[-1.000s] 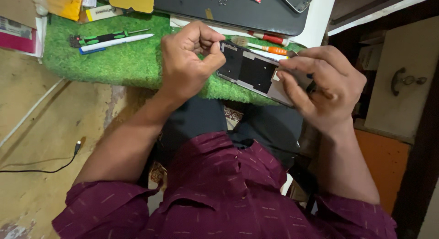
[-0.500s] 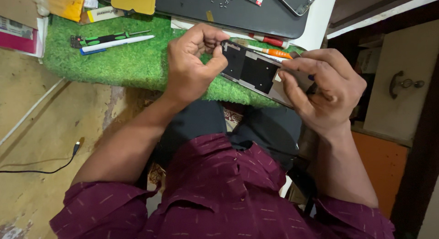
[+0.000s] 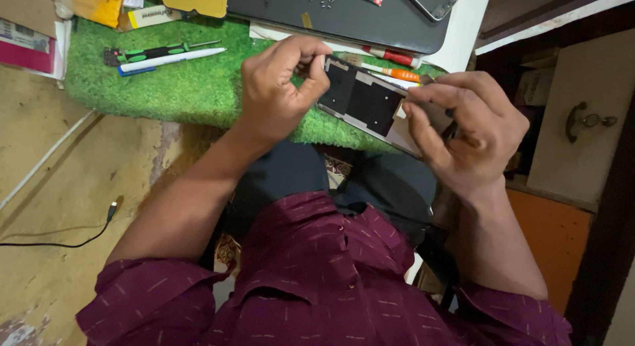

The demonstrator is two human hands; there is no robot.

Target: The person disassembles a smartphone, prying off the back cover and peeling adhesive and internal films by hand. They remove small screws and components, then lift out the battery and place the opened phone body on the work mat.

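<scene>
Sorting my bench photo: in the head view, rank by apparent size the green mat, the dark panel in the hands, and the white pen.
1. Green mat
2. Dark panel, though nearer the camera
3. White pen

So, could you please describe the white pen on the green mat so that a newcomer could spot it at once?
Start at the green grass-like mat on the work surface and go to its upper left part, away from both hands. There the white pen lies almost level, just below a green-and-black screwdriver. It is the only long white thing there, with a blue piece at its left end.
</scene>
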